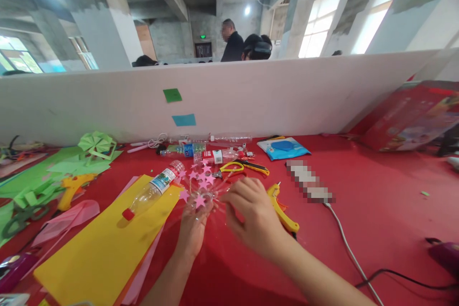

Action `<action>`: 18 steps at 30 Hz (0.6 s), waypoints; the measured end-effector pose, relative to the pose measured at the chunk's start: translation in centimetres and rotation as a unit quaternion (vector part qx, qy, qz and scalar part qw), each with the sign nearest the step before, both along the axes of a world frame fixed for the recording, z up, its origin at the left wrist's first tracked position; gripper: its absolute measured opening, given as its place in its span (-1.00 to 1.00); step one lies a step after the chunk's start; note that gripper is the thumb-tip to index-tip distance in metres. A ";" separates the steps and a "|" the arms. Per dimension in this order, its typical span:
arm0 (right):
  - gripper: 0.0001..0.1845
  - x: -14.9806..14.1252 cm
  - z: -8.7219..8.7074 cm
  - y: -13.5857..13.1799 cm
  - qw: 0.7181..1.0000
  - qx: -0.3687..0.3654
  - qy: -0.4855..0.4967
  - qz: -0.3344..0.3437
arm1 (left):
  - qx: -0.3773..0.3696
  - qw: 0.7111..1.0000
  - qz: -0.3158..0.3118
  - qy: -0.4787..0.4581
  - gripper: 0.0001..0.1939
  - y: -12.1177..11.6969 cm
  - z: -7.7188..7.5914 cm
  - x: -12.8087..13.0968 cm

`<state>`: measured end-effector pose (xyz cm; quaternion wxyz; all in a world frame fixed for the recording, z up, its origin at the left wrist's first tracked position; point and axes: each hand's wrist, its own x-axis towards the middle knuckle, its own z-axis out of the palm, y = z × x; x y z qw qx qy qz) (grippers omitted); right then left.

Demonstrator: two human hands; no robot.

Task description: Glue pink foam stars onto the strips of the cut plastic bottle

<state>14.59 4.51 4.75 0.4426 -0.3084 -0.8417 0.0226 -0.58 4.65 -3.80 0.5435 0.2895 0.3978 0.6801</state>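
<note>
My left hand (pixel 193 232) is closed around a clear plastic bottle piece (pixel 208 197), which is cut into thin strips that fan outward. Pink paper stars (pixel 203 184) sit on several strips at its left and top. Beside it on the right, my right hand (pixel 254 210) has its fingers bent together at the strips' edge. Whatever lies between those fingertips is too small to make out. A yellow glue gun (pixel 283 210) lies just right of my right hand. Behind the hands are yellow-handled scissors (pixel 231 167) and a box cutter (pixel 256 168).
Left: yellow paper (pixel 96 244) under a clear bottle (pixel 145 196), another glue gun (pixel 73 189), and green paper (pixel 53 167). Behind: more bottles (pixel 218 155) and a wipes pack (pixel 285 147) before a white partition (pixel 251 100). Right: a white cord (pixel 346 239) and a red box (pixel 412 114).
</note>
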 end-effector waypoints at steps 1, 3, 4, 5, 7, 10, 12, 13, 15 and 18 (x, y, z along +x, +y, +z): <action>-0.78 0.8 0.6 0.4 1.000 -0.009 0.026 0.006 | 0.001 1.000 -0.005 -0.003 -0.71 0.0 0.2 -0.1; -0.75 2.3 1.6 1.3 0.997 -0.031 0.073 0.003 | 0.005 1.000 -0.024 -0.016 -0.71 -0.1 0.5 -0.1; -0.75 3.0 1.9 1.9 0.995 -0.050 0.089 -0.007 | 0.004 0.999 -0.035 -0.022 -0.72 -0.1 0.6 -0.2; -0.73 3.5 2.1 2.3 0.994 -0.073 0.087 -0.005 | 0.002 0.999 -0.044 -0.026 -0.73 -0.2 0.7 -0.2; -0.70 4.3 2.1 3.1 0.990 -0.121 0.064 0.016 | -0.001 0.998 -0.056 -0.029 -0.75 -0.2 0.8 -0.2; -0.76 4.7 2.0 3.4 0.979 -0.193 0.022 0.060 | -0.006 0.997 -0.062 -0.037 -0.73 -0.2 0.8 -0.3; -0.79 4.6 2.1 3.1 0.974 -0.217 0.004 0.071 | -0.003 0.997 -0.068 -0.044 -0.70 -0.1 0.7 -0.5; -0.80 4.6 2.2 2.9 0.973 -0.219 -0.004 0.073 | -0.001 0.996 -0.071 -0.046 -0.69 -0.1 0.7 -0.6; -0.82 4.5 2.4 2.5 0.973 -0.213 -0.020 0.081 | 0.010 0.996 -0.079 -0.043 -0.71 0.0 0.6 -0.9; -0.85 4.4 2.6 2.2 0.976 -0.194 -0.037 0.095 | 0.027 0.995 -0.081 -0.047 -0.77 0.1 0.3 -1.3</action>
